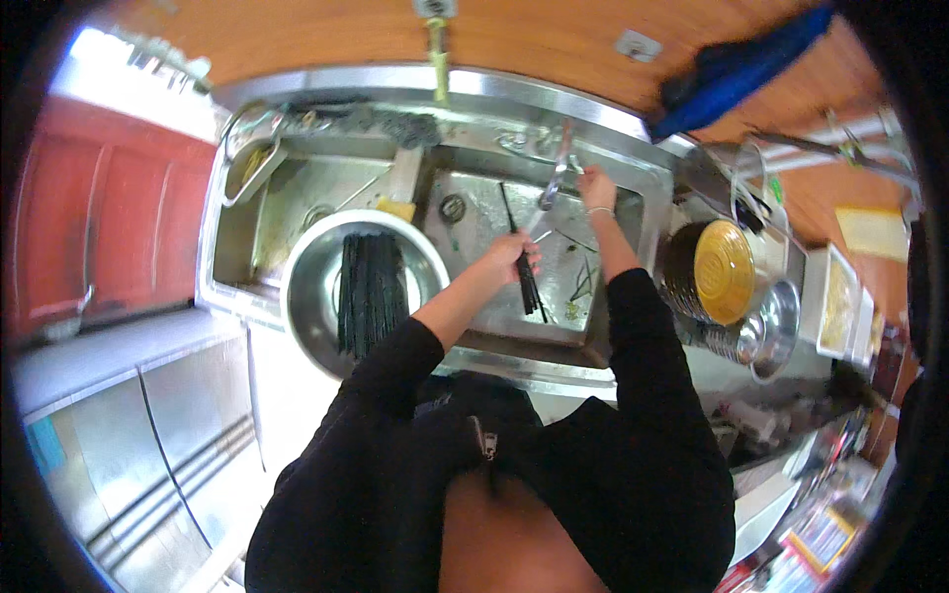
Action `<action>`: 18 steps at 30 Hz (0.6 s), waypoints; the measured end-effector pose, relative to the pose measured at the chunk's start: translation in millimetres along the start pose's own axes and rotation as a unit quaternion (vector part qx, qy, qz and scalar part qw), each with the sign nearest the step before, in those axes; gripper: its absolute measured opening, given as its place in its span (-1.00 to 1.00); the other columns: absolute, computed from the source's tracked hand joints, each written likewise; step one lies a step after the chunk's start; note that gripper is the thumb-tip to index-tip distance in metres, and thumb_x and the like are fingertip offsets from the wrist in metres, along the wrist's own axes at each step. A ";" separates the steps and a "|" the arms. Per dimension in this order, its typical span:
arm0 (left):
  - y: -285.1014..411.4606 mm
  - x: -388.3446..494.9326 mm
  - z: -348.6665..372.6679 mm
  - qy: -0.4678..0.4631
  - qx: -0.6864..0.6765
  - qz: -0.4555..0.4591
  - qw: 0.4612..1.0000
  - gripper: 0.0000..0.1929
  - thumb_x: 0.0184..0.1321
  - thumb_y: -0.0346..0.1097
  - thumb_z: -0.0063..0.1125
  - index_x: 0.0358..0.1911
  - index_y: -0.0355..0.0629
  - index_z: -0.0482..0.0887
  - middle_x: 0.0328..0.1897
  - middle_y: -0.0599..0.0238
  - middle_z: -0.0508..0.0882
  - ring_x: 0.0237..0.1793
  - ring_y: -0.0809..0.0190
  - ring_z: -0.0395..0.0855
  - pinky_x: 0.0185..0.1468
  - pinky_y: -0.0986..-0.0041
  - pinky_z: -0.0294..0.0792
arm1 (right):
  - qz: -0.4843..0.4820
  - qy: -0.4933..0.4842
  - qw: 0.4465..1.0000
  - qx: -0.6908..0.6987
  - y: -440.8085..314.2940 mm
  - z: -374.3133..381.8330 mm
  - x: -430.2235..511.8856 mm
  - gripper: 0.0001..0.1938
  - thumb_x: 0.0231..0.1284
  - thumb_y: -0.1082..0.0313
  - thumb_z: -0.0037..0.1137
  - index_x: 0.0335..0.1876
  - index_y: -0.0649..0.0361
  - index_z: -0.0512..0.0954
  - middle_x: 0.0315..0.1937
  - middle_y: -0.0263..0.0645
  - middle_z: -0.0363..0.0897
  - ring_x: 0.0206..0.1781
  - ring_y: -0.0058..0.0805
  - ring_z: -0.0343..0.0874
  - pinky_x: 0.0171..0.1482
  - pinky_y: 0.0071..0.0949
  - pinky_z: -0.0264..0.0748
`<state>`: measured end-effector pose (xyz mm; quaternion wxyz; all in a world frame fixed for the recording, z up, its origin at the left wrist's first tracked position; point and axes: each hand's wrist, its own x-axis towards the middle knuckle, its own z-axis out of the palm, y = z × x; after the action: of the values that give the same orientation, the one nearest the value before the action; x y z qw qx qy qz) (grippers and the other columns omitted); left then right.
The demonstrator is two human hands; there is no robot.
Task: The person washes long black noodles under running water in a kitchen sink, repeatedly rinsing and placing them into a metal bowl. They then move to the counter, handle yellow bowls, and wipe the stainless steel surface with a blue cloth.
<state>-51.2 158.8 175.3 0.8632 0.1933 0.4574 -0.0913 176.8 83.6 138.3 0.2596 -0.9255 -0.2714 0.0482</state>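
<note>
My left hand (511, 256) is closed around a small bunch of black chopsticks (528, 285) over the right basin (482, 296) of a steel sink. Beside the metal faucet (557, 167), my right hand (595, 189) is at its handle; its fingertips are too blurred to tell how they lie. A large steel bowl (296, 296) stands at the left of my left arm, with many dark chopsticks (371, 289) lying in it side by side. Scraps of green vegetable (582, 285) lie on the basin's floor.
Left of the bowl is a second basin (326, 174) with a yellow sponge (396, 209) at its edge. Stacked bowls with a yellow one (724, 272) on the end and a steel bowl (778, 326) stand on the right. A blue cloth (741, 74) hangs on the wall.
</note>
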 end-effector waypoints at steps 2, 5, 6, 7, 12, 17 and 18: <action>-3.4 -4.5 -1.9 -0.018 -0.020 -0.009 1.000 -0.79 0.30 -0.10 -0.17 -0.32 -0.07 0.37 -0.37 0.31 0.53 -0.39 0.19 0.54 -0.32 0.13 0.44 | -0.025 -0.043 0.999 -0.009 -2.5 -5.3 3.2 -0.79 0.08 0.18 0.04 -0.30 0.14 0.52 -0.44 -0.07 0.58 -0.32 -0.06 0.57 -0.24 -0.16 0.47; -6.0 -16.5 4.8 0.029 -0.013 -0.013 0.999 -0.77 0.31 -0.09 -0.17 -0.37 -0.06 0.39 -0.44 0.36 0.52 -0.44 0.23 0.53 -0.30 0.15 0.46 | -0.022 -0.092 0.995 0.024 -5.1 -17.2 10.5 -0.76 0.09 0.18 0.01 -0.27 0.20 0.51 -0.39 -0.05 0.59 -0.27 -0.04 0.56 -0.21 -0.16 0.47; -6.3 -22.9 8.4 0.026 -0.005 -0.019 0.999 -0.77 0.31 -0.09 -0.17 -0.37 -0.06 0.40 -0.44 0.37 0.52 -0.44 0.24 0.53 -0.29 0.16 0.46 | -0.014 -0.086 0.996 0.002 -5.8 -20.6 15.4 -0.75 0.10 0.17 0.01 -0.26 0.19 0.51 -0.37 -0.05 0.59 -0.26 -0.04 0.56 -0.20 -0.17 0.47; -5.0 -29.4 12.3 0.018 0.003 -0.024 1.000 -0.77 0.30 -0.09 -0.16 -0.37 -0.06 0.40 -0.45 0.38 0.52 -0.43 0.24 0.54 -0.29 0.16 0.46 | -0.008 -0.074 0.997 -0.019 -6.7 -23.6 22.1 -0.75 0.11 0.16 0.00 -0.25 0.18 0.51 -0.35 -0.04 0.59 -0.24 -0.05 0.57 -0.19 -0.17 0.47; 6.7 -67.8 19.5 -0.049 -0.050 -0.026 0.997 -0.79 0.31 -0.10 -0.16 -0.34 -0.06 0.39 -0.59 0.47 0.36 -0.57 0.34 0.36 -0.33 0.29 0.41 | 0.008 -0.041 0.989 -0.140 -7.4 -24.6 37.8 -0.74 0.14 0.10 -0.02 -0.23 0.11 0.51 -0.30 -0.07 0.60 -0.21 -0.09 0.58 -0.18 -0.18 0.48; 16.7 -95.9 9.2 -0.090 -0.003 0.071 0.993 -0.81 0.32 -0.14 -0.17 -0.39 -0.03 0.33 -0.69 0.54 0.22 -0.73 0.46 0.13 -0.66 0.57 0.06 | 0.092 0.038 0.993 0.064 8.5 -7.8 -3.0 -0.72 0.10 0.09 0.02 -0.20 0.10 0.50 -0.28 -0.14 0.61 -0.18 -0.15 0.58 -0.14 -0.21 0.46; 18.0 -97.9 6.8 -0.102 0.043 0.103 0.989 -0.80 0.33 -0.14 -0.17 -0.41 -0.03 0.31 -0.71 0.55 0.19 -0.75 0.49 0.08 -0.71 0.60 -0.04 | 0.101 0.066 0.992 -0.030 17.2 -4.6 -22.6 -0.70 0.08 0.08 0.04 -0.20 0.13 0.50 -0.29 -0.13 0.61 -0.18 -0.15 0.58 -0.13 -0.22 0.45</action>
<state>-95.3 170.5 264.0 0.9009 0.2661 0.3405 -0.0404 166.9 57.3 132.3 0.2429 -0.9568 -0.1598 0.0048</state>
